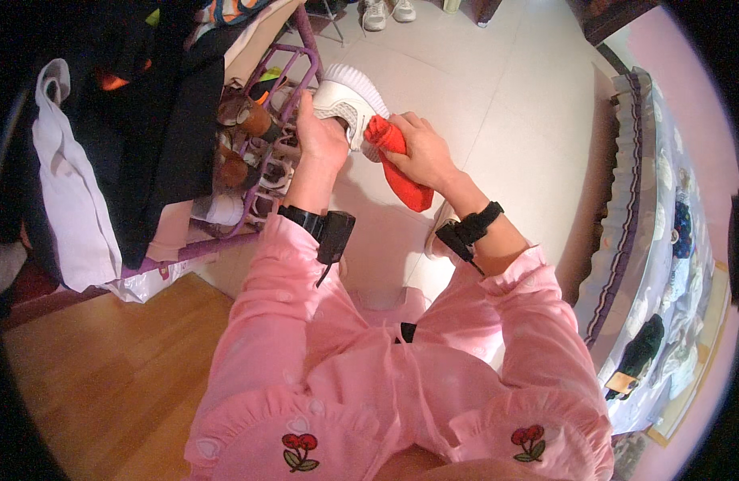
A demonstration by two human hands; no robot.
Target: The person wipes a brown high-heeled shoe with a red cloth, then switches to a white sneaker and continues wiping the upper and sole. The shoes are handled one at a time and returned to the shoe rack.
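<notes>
In front of me my left hand [324, 135] holds a white sneaker [348, 90] from below, its ribbed pale sole turned up and away from me. My right hand [422, 150] grips a bunched red cloth [399, 162], whose upper end meets the toe or heel end of the shoe; which end, I cannot tell. The lower part of the cloth hangs under my right palm. Black straps with small black boxes sit on both wrists.
A purple metal rack [312, 54] filled with shoes stands at the left, with dark clothes and a white garment [74, 180] hanging beside it. White sneakers [375, 15] rest on the tiled floor at the top. A bed with a frilled cover [640, 240] runs along the right.
</notes>
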